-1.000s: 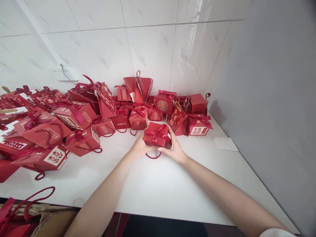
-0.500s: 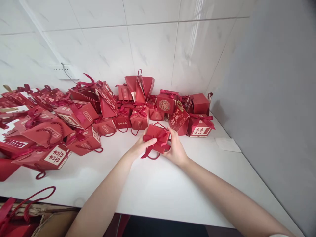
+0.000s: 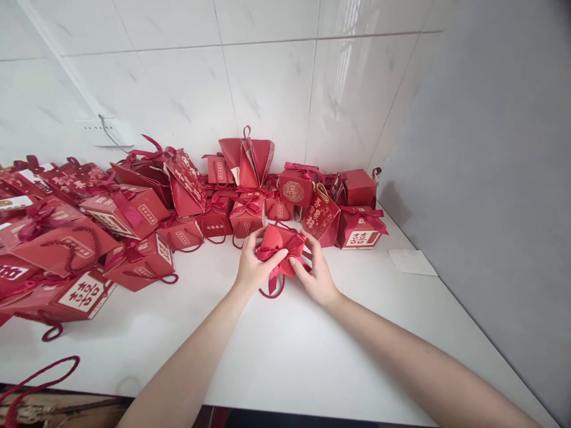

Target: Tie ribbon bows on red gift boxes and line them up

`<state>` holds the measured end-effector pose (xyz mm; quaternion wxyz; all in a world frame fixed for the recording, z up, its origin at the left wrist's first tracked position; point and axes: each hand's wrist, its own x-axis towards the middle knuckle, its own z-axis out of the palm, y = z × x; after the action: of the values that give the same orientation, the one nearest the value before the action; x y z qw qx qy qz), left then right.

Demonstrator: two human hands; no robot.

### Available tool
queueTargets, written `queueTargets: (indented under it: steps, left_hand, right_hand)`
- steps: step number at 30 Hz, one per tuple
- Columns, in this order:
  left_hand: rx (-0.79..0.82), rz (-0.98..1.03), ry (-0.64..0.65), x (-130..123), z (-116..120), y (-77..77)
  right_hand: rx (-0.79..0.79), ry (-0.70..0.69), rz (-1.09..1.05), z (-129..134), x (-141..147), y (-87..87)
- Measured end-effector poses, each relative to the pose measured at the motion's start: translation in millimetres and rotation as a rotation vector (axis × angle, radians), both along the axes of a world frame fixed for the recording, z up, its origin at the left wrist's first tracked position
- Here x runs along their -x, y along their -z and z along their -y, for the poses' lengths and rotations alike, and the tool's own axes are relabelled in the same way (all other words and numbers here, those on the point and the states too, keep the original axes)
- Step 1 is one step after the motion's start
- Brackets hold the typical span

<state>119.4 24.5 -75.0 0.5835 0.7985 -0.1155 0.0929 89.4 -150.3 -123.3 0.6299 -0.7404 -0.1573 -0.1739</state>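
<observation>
Between my two hands is a small red gift box (image 3: 282, 236) with a red ribbon bow across its top and a red cord handle hanging at its front. My left hand (image 3: 256, 261) grips the box's left side, its thumb pressed on the bow. On the opposite side, my right hand (image 3: 317, 274) wraps the box, and its thumb rests on the front part of the top. The box's underside and some fingertips are hidden. Just behind it stands a row of similar red boxes, one (image 3: 247, 215) with a bow close beyond my left fingers.
Many red gift boxes (image 3: 138, 261) pile up along the left of the white table (image 3: 276, 351). More line the tiled wall (image 3: 267, 83). A white paper piece (image 3: 411, 262) lies near the grey panel (image 3: 491, 178) at right. A cord loop (image 3: 40, 380) rises from a container at lower left.
My right thumb has come onto the box's top, and the box has turned slightly in my hands. The view has shifted a little, so the left pile appears farther left.
</observation>
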Motion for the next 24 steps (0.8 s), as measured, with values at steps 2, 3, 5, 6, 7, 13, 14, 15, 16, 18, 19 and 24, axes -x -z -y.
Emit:
queueTargets:
  steps: [2, 3, 5, 6, 7, 13, 14, 15, 16, 18, 19, 24]
  left_hand:
    - [-0.006, 0.006, 0.088, 0, 0, 1.3]
    - [-0.022, -0.006, 0.166, -1, -2, 1.9]
    - [-0.100, -0.023, 0.319, -5, -9, 4.7]
    - [-0.150, -0.017, 0.365, -7, -12, 7.4]
    - [-0.195, -0.007, 0.390, -11, -15, 11.1]
    - [-0.177, -0.038, 0.384, -29, -25, 30.2]
    - [-0.145, -0.079, 0.419, -31, -29, 28.3]
    - [-0.113, -0.124, 0.469, -33, -35, 24.4]
    - [-0.081, -0.168, 0.529, -34, -42, 18.8]
    - [-0.020, -0.230, 0.632, -35, -57, 5.2]
    - [0.007, -0.239, 0.652, -34, -63, -1.6]
    - [0.030, -0.048, 0.395, -22, -55, -15.8]
  right_hand:
    - [-0.058, -0.010, -0.019, -1, 0, -1.3]
    - [-0.080, -0.011, -0.029, 0, -1, -1.6]
    - [-0.120, -0.025, -0.062, 2, -5, -1.3]
    - [-0.141, -0.038, -0.086, 4, -7, -0.8]
    - [-0.164, -0.054, -0.112, 5, -9, -0.1]
    - [-0.270, -0.128, -0.188, 9, -14, 1.2]
    - [-0.284, -0.120, -0.187, 8, -12, 0.8]
    - [-0.293, -0.102, -0.190, 6, -10, 0.3]
    - [-0.296, -0.077, -0.195, 4, -8, 0.0]
    - [-0.290, -0.021, -0.205, -1, -5, -0.5]
    - [-0.281, 0.003, -0.208, -3, -4, -0.6]
    - [-0.232, 0.018, -0.212, -5, -3, -1.0]
